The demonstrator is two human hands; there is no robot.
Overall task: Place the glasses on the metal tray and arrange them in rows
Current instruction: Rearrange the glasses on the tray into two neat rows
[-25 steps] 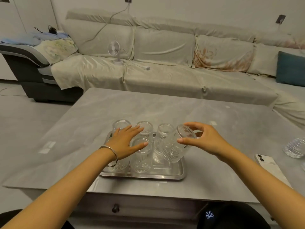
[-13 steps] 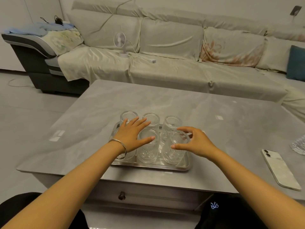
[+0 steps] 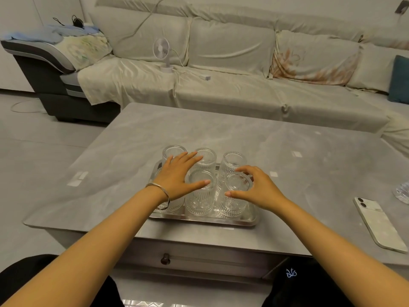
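Note:
A metal tray (image 3: 203, 220) lies near the front edge of the grey table. Ribbed clear glasses stand on it in two rows of three. The back row has a left glass (image 3: 173, 150), a middle glass (image 3: 208, 155) and a right glass (image 3: 234, 159). My left hand (image 3: 177, 178) lies flat with fingers spread over the front-left glass (image 3: 174, 204), its thumb on the rim of the front-middle glass (image 3: 200, 200). My right hand (image 3: 259, 189) curls around the rim of the upright front-right glass (image 3: 232, 206).
A white phone (image 3: 380, 224) lies on the table (image 3: 287, 151) to the right, and a clear glass object (image 3: 402, 192) shows at the right edge. A covered sofa (image 3: 221, 94) with a small fan (image 3: 162, 52) runs behind the table. A drawer knob (image 3: 165, 260) sits below the front edge.
My right hand has brought the tilted glass down and stood it upright at the front right of the tray. My left hand has stayed flat over the left glasses.

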